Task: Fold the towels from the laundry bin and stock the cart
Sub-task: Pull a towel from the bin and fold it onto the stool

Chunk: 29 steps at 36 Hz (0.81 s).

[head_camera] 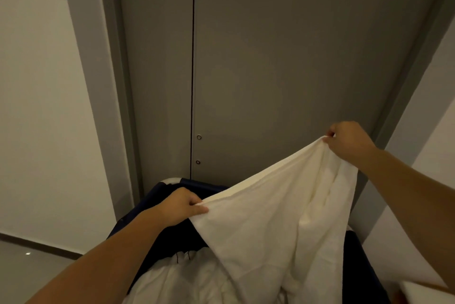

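Observation:
A white towel (278, 217) hangs stretched between my two hands above the dark blue laundry bin (170, 242). My left hand (183, 205) pinches one corner low at the centre, just over the bin's rim. My right hand (349, 140) pinches the other corner higher up on the right. The towel's top edge runs taut between them and the rest drapes down into the bin. More white towels (187, 284) lie crumpled in the bin below.
Grey double doors (246, 57) stand shut directly behind the bin, with white walls (37, 106) on either side. A strip of grey floor (29, 269) shows at the lower left. A white edge (428, 289) shows at the lower right corner.

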### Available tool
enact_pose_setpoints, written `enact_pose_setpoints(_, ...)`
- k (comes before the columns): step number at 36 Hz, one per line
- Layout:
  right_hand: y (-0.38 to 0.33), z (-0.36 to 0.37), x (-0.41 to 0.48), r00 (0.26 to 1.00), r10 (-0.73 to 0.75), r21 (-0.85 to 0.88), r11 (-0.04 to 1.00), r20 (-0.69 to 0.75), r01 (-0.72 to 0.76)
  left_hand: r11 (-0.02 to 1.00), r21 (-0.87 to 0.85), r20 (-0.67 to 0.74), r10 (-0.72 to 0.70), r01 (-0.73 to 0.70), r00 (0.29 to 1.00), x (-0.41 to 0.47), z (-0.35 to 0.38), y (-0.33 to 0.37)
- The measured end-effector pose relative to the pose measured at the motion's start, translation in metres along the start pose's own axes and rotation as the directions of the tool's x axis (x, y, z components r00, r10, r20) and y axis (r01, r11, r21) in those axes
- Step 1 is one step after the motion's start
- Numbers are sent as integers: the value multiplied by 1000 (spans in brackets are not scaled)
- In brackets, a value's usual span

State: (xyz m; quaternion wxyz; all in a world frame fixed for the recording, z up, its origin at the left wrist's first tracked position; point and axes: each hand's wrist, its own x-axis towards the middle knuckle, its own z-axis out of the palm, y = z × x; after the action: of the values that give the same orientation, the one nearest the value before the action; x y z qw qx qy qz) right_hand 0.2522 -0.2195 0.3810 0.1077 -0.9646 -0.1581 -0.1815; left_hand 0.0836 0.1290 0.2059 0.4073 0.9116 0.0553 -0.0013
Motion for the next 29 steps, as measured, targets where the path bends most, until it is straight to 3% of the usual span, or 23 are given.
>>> enact_pose_setpoints(4, -1, 3, -2, 1000, 23, -24, 999, 14, -22, 997, -76, -172, -23, 10, 985, 3, -9, -4)
enact_pose_setpoints(7, -3, 6, -2, 1000, 23, -29, 999, -5, -23, 979, -205, -328, -48, -21, 943, 6, -17, -5)
enact_pose_setpoints(10, -5, 9, -2, 1000, 29, -49, 998, 10, -29, 976, -215, -417, -64, -31, 907, 12, -27, -8)
enact_pose_setpoints(17, -10, 23, -5, 993, 95, -51, 994, 65, -92, 998, -70, -184, -15, 2, 983, 17, -49, -11)
enact_pose_setpoints(29, 12, 67, 20, 950, 138, 56, 986, 279, -159, 981, -126, -266, -176, 147, 948, 36, -39, -2)
